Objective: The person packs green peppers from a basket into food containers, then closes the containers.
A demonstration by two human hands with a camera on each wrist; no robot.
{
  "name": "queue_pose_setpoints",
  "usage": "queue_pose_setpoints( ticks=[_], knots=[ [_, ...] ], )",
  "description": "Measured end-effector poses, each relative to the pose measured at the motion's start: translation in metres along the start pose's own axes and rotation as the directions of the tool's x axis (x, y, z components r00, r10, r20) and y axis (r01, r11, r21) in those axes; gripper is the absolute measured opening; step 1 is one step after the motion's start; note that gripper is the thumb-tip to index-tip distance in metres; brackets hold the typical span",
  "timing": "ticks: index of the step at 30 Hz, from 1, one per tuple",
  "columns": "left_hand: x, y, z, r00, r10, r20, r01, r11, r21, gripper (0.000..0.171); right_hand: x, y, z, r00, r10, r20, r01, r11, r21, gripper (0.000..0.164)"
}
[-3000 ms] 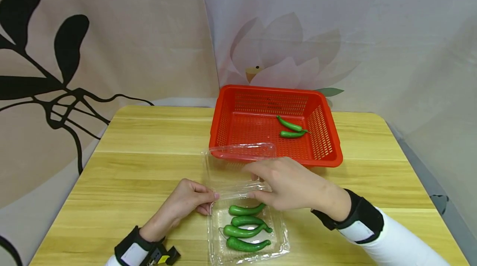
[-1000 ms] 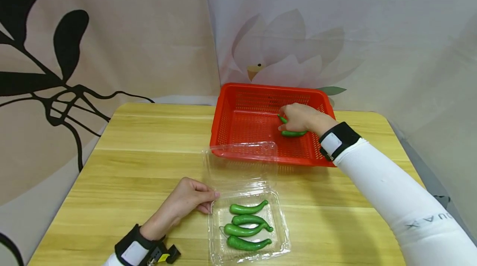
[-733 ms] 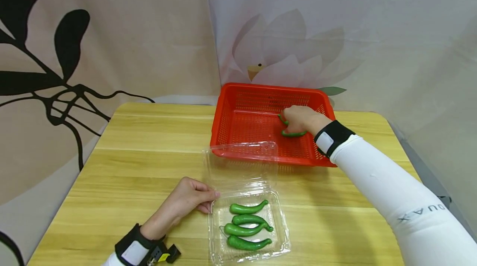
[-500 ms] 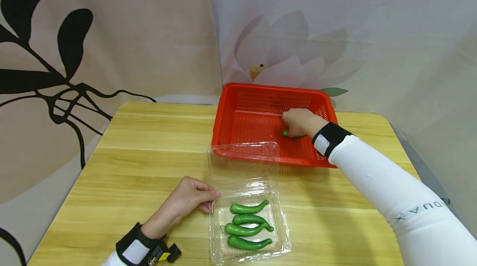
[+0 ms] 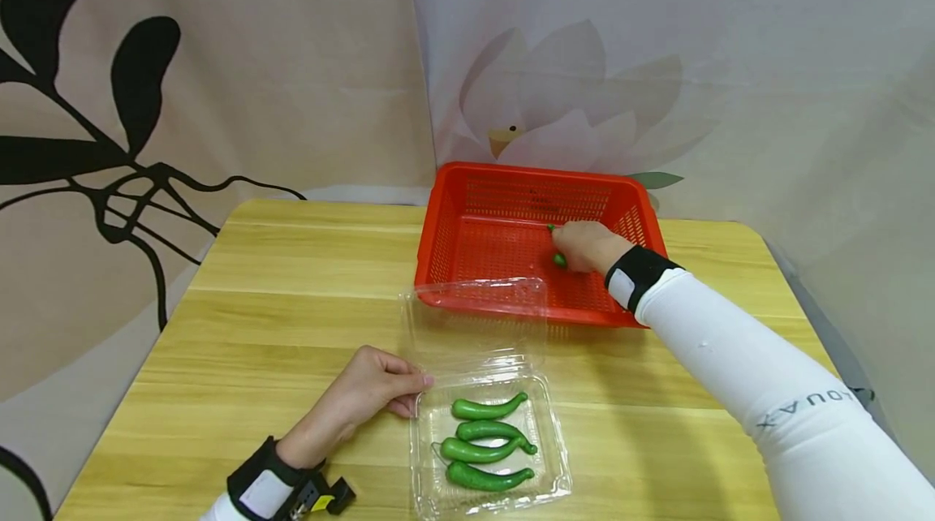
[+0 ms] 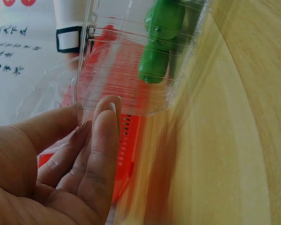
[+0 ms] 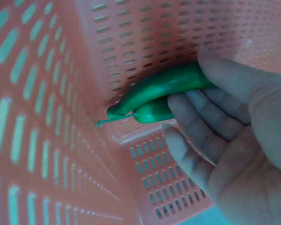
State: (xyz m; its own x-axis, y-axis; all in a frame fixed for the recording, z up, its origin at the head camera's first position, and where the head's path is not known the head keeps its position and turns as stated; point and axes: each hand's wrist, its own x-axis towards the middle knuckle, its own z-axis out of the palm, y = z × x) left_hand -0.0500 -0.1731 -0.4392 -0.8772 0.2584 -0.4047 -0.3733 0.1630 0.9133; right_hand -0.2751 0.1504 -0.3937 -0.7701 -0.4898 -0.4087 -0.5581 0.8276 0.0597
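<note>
Currently, from my remote seat, I am seeing the right hand (image 5: 583, 245) reaching into a red rectangular perforated plastic basket (image 5: 497, 249), its thumb and forefinger pinching a glossy curved green chili pepper (image 7: 161, 82). A second green pepper with a thin stem (image 7: 152, 112) is lying just beneath it inside the basket, close to the fingers; I am not able to tell whether they are gripping that one too. Meanwhile the left hand (image 5: 368, 391) is holding a clear hinged plastic container (image 5: 431, 497) near the hinge, thumb and fingers closing on its edge. Inside, four curved green peppers (image 5: 478, 451) are lying in a column, and the transparent lid (image 5: 475, 334) is standing open towards the basket, above a pale wood-grain table (image 5: 292, 302).
</note>
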Motion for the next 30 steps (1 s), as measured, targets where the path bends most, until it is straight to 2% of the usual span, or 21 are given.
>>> queue_pose_setpoints(
  ticks=[3,13,16,25,30],
  knots=[
    [0.0,0.0,0.0,1.0,0.002,-0.001,-0.002,1.0,0.0,0.025,-0.001,0.0,-0.005,1.0,-0.006,-0.015,0.007,1.0,0.013,0.018],
    [0.001,-0.002,-0.001,1.0,0.014,-0.005,-0.014,1.0,0.002,0.025,-0.017,0.005,-0.038,0.995,0.014,-0.099,0.003,0.986,0.167,0.012],
    [0.001,-0.001,-0.002,1.0,0.014,-0.008,-0.014,1.0,0.002,0.025,-0.02,0.009,-0.044,0.993,0.013,-0.116,0.009,0.983,0.184,0.01],
    [0.0,-0.001,-0.002,1.0,-0.004,-0.013,0.004,1.0,0.005,0.026,-0.032,0.014,-0.05,0.991,-0.005,-0.137,0.037,0.972,0.23,0.012],
    [-0.001,-0.003,-0.002,1.0,0.008,-0.008,-0.008,1.0,0.009,0.025,-0.039,0.012,-0.05,0.979,-0.038,-0.201,0.088,0.965,0.246,0.018]
  ],
)
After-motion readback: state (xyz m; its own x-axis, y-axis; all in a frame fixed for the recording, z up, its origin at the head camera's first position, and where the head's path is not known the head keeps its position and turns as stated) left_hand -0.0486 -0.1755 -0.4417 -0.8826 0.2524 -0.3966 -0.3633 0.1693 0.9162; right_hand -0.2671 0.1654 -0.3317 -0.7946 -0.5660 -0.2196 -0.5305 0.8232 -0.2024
